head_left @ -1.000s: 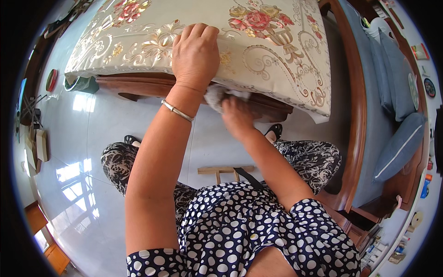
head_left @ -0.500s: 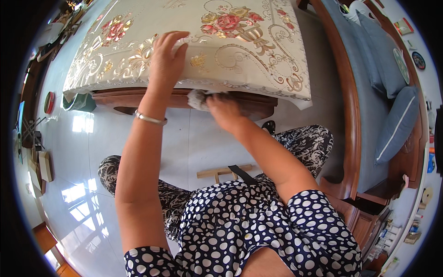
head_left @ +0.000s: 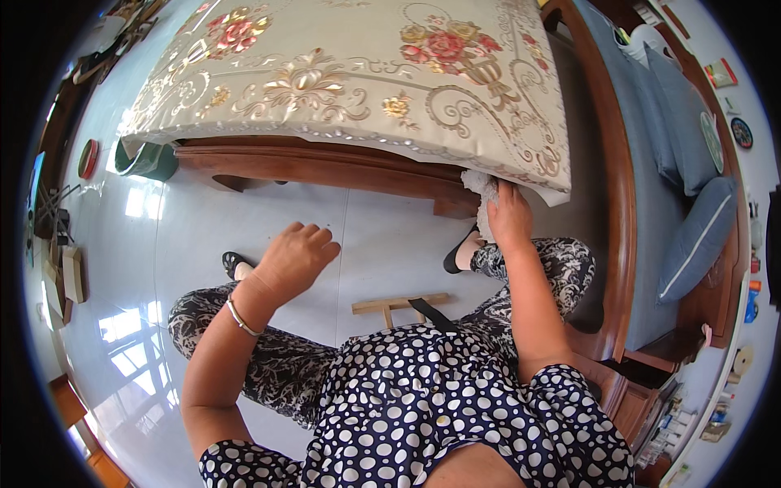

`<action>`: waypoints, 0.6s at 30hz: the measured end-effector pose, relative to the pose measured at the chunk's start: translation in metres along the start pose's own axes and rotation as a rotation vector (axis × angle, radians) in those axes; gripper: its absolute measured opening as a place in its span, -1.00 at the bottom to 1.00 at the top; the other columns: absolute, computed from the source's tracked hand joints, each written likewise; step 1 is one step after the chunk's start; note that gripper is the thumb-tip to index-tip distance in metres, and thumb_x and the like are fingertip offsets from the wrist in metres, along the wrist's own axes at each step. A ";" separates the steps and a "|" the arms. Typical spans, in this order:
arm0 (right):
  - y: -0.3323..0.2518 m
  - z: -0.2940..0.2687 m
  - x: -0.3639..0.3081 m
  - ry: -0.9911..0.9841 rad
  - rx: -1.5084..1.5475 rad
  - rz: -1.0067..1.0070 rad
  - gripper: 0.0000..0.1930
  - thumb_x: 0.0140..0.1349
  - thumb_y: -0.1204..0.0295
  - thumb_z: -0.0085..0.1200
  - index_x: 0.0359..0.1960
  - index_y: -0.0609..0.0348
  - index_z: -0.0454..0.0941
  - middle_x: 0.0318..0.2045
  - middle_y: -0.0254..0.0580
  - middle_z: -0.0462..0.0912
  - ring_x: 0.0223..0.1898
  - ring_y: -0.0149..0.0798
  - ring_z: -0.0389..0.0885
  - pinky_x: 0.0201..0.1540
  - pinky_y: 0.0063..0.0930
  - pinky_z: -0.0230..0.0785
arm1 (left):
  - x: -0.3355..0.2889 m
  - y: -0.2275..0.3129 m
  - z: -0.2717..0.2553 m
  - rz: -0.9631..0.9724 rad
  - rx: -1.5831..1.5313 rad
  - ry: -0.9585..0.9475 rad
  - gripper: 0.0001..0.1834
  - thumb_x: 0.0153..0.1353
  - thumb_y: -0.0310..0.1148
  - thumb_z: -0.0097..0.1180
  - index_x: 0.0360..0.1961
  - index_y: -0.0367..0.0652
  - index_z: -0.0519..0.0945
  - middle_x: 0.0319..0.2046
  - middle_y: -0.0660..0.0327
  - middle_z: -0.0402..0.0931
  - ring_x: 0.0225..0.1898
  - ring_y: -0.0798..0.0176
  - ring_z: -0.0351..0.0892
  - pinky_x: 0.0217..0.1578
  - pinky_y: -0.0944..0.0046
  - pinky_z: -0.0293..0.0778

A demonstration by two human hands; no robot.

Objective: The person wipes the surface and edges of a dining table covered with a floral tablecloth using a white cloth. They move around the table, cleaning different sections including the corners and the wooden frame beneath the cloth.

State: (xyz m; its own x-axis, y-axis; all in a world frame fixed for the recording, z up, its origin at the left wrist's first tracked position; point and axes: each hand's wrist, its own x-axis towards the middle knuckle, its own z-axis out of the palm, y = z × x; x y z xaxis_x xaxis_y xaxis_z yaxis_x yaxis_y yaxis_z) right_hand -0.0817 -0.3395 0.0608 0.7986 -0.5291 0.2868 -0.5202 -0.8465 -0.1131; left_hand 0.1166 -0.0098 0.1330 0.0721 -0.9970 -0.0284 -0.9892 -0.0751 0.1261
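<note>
My right hand [head_left: 511, 218] grips a crumpled whitish-grey cloth [head_left: 481, 187] at the right corner of the wooden table [head_left: 325, 164], just below the hanging edge of its cover. Part of the cloth shows beside the fingers; the rest is hidden by the hand. My left hand [head_left: 294, 259], with a bangle on its wrist, hovers over the floor in front of the table, its fingers curled in and no object showing in them. A cream tablecloth [head_left: 358, 122] with gold scrolls and red flowers covers the tabletop and hangs over its front edge.
A wooden bench with blue cushions [head_left: 698, 240] runs along the right. Between my knees stands a low wooden frame with a black strap [head_left: 433, 315]. A green bin [head_left: 150, 163] is by the table's left end, on the glossy tiled floor [head_left: 187, 236].
My right hand has moved right with the cloth, from the table's front edge to its right corner. My left hand has come off the tablecloth and down toward me, its fingers now curled.
</note>
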 end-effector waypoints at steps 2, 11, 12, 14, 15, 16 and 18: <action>-0.010 0.020 0.004 0.006 -0.040 0.040 -0.51 -0.03 0.40 0.11 -0.01 0.22 0.34 -0.25 0.05 0.51 -0.21 0.04 0.51 -0.15 -0.16 0.39 | -0.015 -0.007 0.019 -0.052 -0.017 -0.073 -0.92 0.02 -0.40 0.10 -0.41 -0.08 0.52 -0.43 0.26 0.45 -0.30 0.23 0.48 -0.25 0.25 0.39; -0.079 0.037 0.026 -0.092 -0.101 -0.046 -0.58 -0.02 0.32 0.13 -0.11 0.18 0.37 -0.25 -0.02 0.52 -0.20 0.00 0.51 -0.17 -0.15 0.40 | -0.056 -0.010 0.062 -0.098 -0.130 -0.301 -0.80 0.04 -0.25 0.17 -0.33 -0.05 0.52 -0.36 0.24 0.48 -0.23 0.23 0.51 -0.21 0.22 0.39; -0.098 0.037 0.031 -0.126 -0.077 -0.048 -0.59 -0.02 0.32 0.11 -0.12 0.18 0.37 -0.22 0.00 0.50 -0.19 0.02 0.51 -0.16 -0.15 0.40 | -0.055 -0.010 0.059 -0.088 -0.119 -0.279 -0.82 0.03 -0.27 0.15 -0.34 -0.07 0.52 -0.37 0.24 0.48 -0.25 0.23 0.50 -0.23 0.23 0.39; -0.138 0.040 0.044 -0.172 -0.013 -0.089 -0.62 -0.02 0.33 0.11 -0.16 0.18 0.37 -0.21 0.00 0.49 -0.18 0.03 0.51 -0.17 -0.14 0.41 | -0.055 -0.010 0.053 -0.077 -0.097 -0.238 -0.85 0.03 -0.31 0.12 -0.37 -0.09 0.52 -0.40 0.25 0.47 -0.28 0.24 0.50 -0.25 0.25 0.38; -0.159 0.042 0.051 -0.182 0.026 -0.126 -0.64 -0.02 0.33 0.12 -0.19 0.17 0.37 -0.22 -0.01 0.49 -0.19 0.02 0.52 -0.18 -0.14 0.42 | -0.053 -0.009 0.049 -0.063 -0.081 -0.211 -0.87 0.01 -0.33 0.10 -0.39 -0.10 0.51 -0.42 0.25 0.46 -0.29 0.24 0.49 -0.26 0.25 0.38; -0.182 0.043 0.057 -0.176 0.021 -0.192 -0.67 -0.04 0.34 0.15 -0.26 0.17 0.36 -0.28 -0.04 0.50 -0.25 0.00 0.55 -0.24 -0.14 0.43 | -0.050 -0.010 0.044 -0.050 -0.065 -0.183 -0.88 -0.01 -0.36 0.07 -0.41 -0.11 0.51 -0.43 0.26 0.45 -0.31 0.25 0.49 -0.27 0.26 0.37; -0.222 0.052 0.072 -0.213 0.030 -0.265 -0.72 -0.01 0.35 0.11 -0.29 0.17 0.37 -0.33 -0.05 0.51 -0.32 0.00 0.57 -0.30 -0.14 0.45 | -0.047 -0.010 0.039 -0.023 -0.057 -0.095 -0.90 -0.07 -0.42 0.00 -0.47 -0.14 0.50 -0.49 0.28 0.42 -0.36 0.27 0.46 -0.31 0.28 0.35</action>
State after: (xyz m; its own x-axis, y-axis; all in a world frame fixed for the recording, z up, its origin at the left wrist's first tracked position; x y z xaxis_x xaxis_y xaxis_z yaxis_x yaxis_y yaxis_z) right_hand 0.1071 -0.1932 0.0573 0.9519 -0.2879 0.1048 -0.2793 -0.9560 -0.0897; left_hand 0.1180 0.0389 0.0942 0.0799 -0.9889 -0.1255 -0.9784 -0.1019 0.1800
